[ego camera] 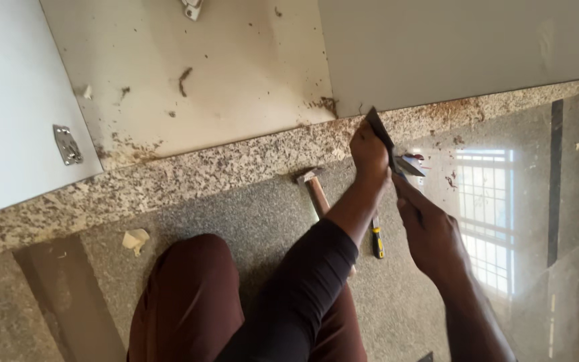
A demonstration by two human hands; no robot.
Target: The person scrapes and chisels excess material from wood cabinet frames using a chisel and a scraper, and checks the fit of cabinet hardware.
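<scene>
My left hand [368, 153], on a dark-sleeved arm, grips a flat dark blade [378, 127] whose tip touches the speckled granite plinth [236, 164] below the cabinet. Just to the right and lower, my right hand [430, 231] holds a small dark metal tool [408, 165] that meets the lower end of the blade. What kind of tool it is cannot be made out. A hammer [313, 184] with a wooden handle lies on the floor just left of my left forearm. A yellow and black hand tool [376, 243] lies between my two arms.
An open white cabinet door [15, 114] with a metal hinge [67, 144] stands at the left. The cabinet's dirty pale floor panel [222, 74] carries brown debris. A crumpled pale scrap [135, 238] lies on the glossy stone floor [544, 221]. My knee in maroon trousers [189, 302] is low centre.
</scene>
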